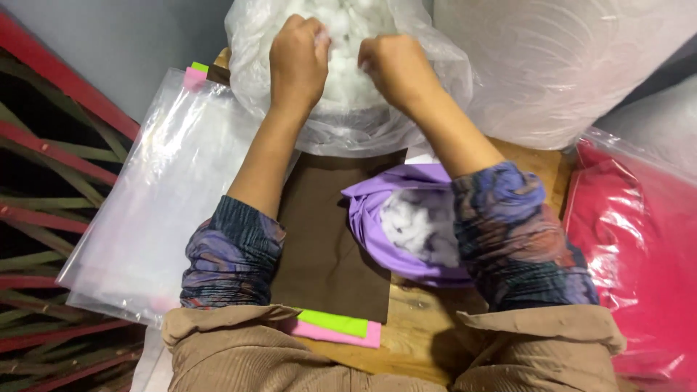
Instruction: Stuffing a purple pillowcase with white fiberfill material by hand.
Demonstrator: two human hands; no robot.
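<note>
Head view, looking down at a wooden table (pixel 421 341) crowded with bags and cloth. Largest item: a big clear plastic bag (pixel 348 109) at the far edge, mouth open, full of white fibre stuffing (pixel 337 72). A second bulky translucent bag (pixel 552 65) stands just right of it, touching. At the right edge, a clear bag of red fabric (pixel 639 239). At the left, a stack of flat clear plastic sleeves (pixel 152 210) overhangs the table edge, above red and green slats (pixel 43 218).

Centre of table: a dark brown fabric sheet (pixel 327 247) lies flat. Beside it on the right, partly under the right forearm, a purple fabric pouch (pixel 377 218) lies open with white stuffing showing inside. At the near edge of the brown sheet, a green felt piece (pixel 335 322) lies on a pink felt piece (pixel 348 335).

Both hands are inside the mouth of the big bag. Left hand (pixel 298 62): fingers curled down into the stuffing, gripping a tuft. Right hand (pixel 396 69): fingers clenched on stuffing, just beside the left hand. Sleeves are patterned blue-purple, pushed up the forearms.
</note>
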